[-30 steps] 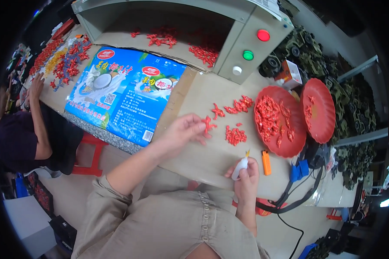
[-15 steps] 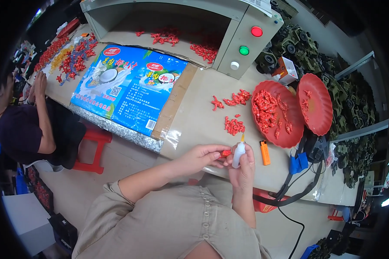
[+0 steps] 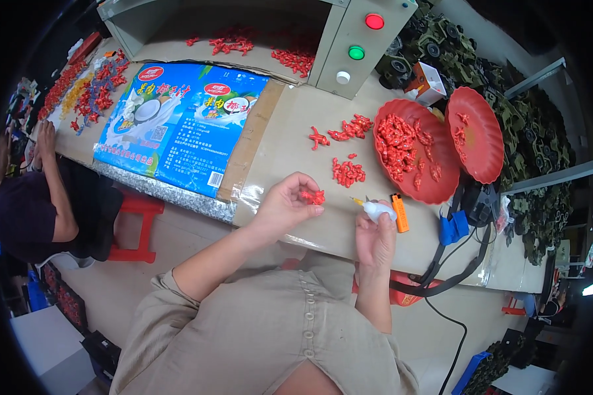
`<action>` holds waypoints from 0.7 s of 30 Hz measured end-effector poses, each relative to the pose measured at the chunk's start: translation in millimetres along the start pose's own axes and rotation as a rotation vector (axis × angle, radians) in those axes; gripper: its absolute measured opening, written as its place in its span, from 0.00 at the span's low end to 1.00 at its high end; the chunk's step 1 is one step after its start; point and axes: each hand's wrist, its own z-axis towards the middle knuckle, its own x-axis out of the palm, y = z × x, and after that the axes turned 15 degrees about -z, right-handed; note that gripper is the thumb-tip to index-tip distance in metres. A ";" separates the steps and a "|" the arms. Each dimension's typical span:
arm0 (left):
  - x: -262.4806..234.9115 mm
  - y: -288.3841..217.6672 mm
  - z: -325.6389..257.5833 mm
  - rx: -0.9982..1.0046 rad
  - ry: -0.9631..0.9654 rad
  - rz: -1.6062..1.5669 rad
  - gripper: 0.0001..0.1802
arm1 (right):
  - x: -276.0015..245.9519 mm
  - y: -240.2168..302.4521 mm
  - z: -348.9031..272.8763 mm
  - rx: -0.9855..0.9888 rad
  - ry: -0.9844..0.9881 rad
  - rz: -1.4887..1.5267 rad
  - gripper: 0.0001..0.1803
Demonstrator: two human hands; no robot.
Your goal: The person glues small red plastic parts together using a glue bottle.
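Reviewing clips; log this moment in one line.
left hand: holds small red part | right hand: holds white glue bottle | tip near part

Small red plastic part [image 3: 313,196] pinched in fingertips, white glue bottle [image 3: 377,210] tilted, nozzle leftward

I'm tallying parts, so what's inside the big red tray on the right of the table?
The big red tray holds a heap of small red plastic parts, thickest on its left half. Anything beneath the heap is hidden.

Small red part [image 3: 313,196] half hidden in left hand [image 3: 284,205] fingers, white bottle [image 3: 377,210] base covered by right hand [image 3: 375,240], co-worker [image 3: 26,210] cut off at left edge
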 end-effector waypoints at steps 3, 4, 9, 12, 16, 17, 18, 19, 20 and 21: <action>2.1 3.4 3.2 0.077 0.003 0.032 0.17 | 1.8 -1.1 2.5 -0.008 -0.019 0.047 0.12; 3.7 2.0 3.5 0.035 -0.032 0.073 0.16 | 4.4 -0.9 2.5 -0.009 -0.025 0.045 0.12; 5.0 10.5 4.6 0.018 -0.066 0.127 0.13 | 9.5 -7.3 1.6 -0.160 0.004 -0.256 0.13; 3.4 16.3 4.6 0.089 -0.041 0.107 0.13 | 12.4 -12.8 -2.2 -0.263 -0.001 -0.378 0.14; 4.8 17.4 4.4 0.169 -0.088 0.094 0.13 | 13.8 -14.9 -7.9 -0.424 0.028 -0.622 0.15; 5.7 17.1 3.7 0.165 -0.120 0.099 0.13 | 12.0 -15.8 -9.0 -0.421 0.027 -0.621 0.15; 5.9 18.0 3.4 0.163 -0.122 0.100 0.13 | 9.6 -17.5 -10.0 -0.453 0.023 -0.684 0.15; 6.0 19.2 3.2 0.177 -0.121 0.128 0.13 | 8.1 -18.5 -10.7 -0.484 0.020 -0.746 0.15; 6.0 20.3 3.2 0.191 -0.120 0.156 0.13 | 8.1 -18.9 -11.0 -0.482 0.019 -0.746 0.15; 6.1 21.3 3.2 0.189 -0.120 0.156 0.13 | 8.5 -19.5 -11.3 -0.509 0.034 -0.761 0.15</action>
